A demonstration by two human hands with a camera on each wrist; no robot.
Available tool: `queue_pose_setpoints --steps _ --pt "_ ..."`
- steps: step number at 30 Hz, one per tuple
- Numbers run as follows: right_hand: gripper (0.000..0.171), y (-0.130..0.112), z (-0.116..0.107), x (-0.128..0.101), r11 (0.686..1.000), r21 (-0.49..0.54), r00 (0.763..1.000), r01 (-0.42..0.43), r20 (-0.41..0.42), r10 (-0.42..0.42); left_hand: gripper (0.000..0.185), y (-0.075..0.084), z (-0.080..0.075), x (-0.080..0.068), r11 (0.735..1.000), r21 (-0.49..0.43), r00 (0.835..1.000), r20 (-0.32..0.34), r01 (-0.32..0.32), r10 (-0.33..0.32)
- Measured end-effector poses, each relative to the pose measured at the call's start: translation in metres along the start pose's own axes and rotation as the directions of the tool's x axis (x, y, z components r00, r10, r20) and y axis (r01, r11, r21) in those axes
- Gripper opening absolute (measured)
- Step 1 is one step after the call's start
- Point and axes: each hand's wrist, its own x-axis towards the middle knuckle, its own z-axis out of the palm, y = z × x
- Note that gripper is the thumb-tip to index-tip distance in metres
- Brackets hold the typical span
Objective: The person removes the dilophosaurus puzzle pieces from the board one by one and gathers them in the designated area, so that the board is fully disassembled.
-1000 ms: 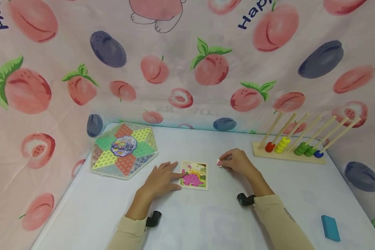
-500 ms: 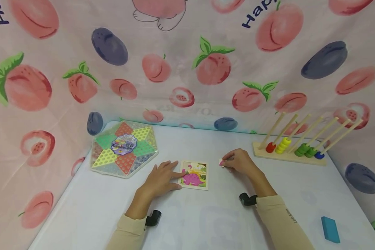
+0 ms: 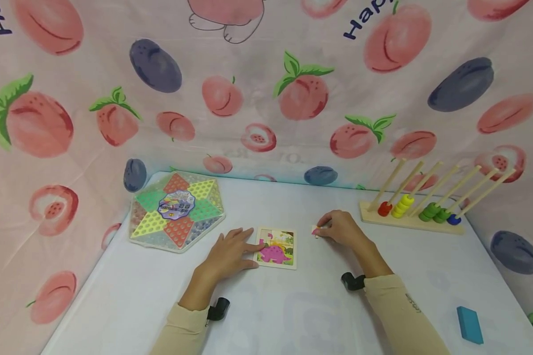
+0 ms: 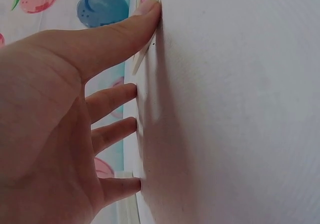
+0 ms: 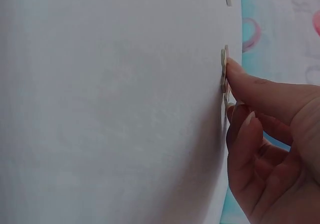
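Beside puzzle board (image 3: 276, 248) left edge: left hand (image 3: 228, 255) flat, fingers spread | right hand (image 3: 343, 230) pinching puzzle piece (image 3: 315, 230), bare table (image 3: 293, 315) between

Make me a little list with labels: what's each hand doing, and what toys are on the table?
Left hand: lies flat with straight fingers, touching the left edge of the dinosaur puzzle.
Right hand: pinches a small puzzle piece down at the table, to the right of the puzzle.
Far left: hexagonal checkers board.
Far right: wooden peg rack with red, yellow, green and blue rings.
Near right: blue block.
Surface: white table.
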Motion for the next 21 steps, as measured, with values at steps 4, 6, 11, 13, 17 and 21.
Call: queue_pose_setpoints --steps 4,6,11,13,17,21 --pt "0.025 0.0004 0.0009 -0.0013 1.0 -0.004 1.0 0.005 -0.003 -0.005 0.047 0.0001 -0.0001 -0.0002 1.0 -0.006 1.0 0.004 0.002 -0.002" --pt "0.026 0.0005 0.0008 -0.0019 1.0 -0.004 1.0 0.004 -0.007 -0.004 0.048 0.0 0.0 0.0002 1.0 -0.006 1.0 0.005 0.001 -0.001" --pt "0.026 0.0008 -0.0003 -0.0023 1.0 -0.004 1.0 -0.014 -0.008 0.014 0.048 -0.0003 0.0 0.0018 1.0 0.003 1.0 0.011 0.002 -0.002" --pt "0.026 0.0012 -0.0001 -0.002 1.0 -0.006 1.0 -0.016 -0.003 0.016 0.048 -0.0001 -0.0004 0.0017 1.0 0.008 1.0 0.015 0.003 -0.003" --pt "0.028 0.0011 0.0013 -0.0022 0.999 -0.009 1.0 -0.032 -0.003 0.031 0.045 0.0006 -0.0014 0.0012 1.0 0.007 1.0 0.014 0.007 -0.007" --pt "0.028 0.0006 0.0033 -0.0023 0.999 -0.01 0.999 -0.049 -0.004 0.049 0.039 0.0013 -0.0021 0.0017 1.0 0.012 1.0 -0.019 0.004 -0.004"
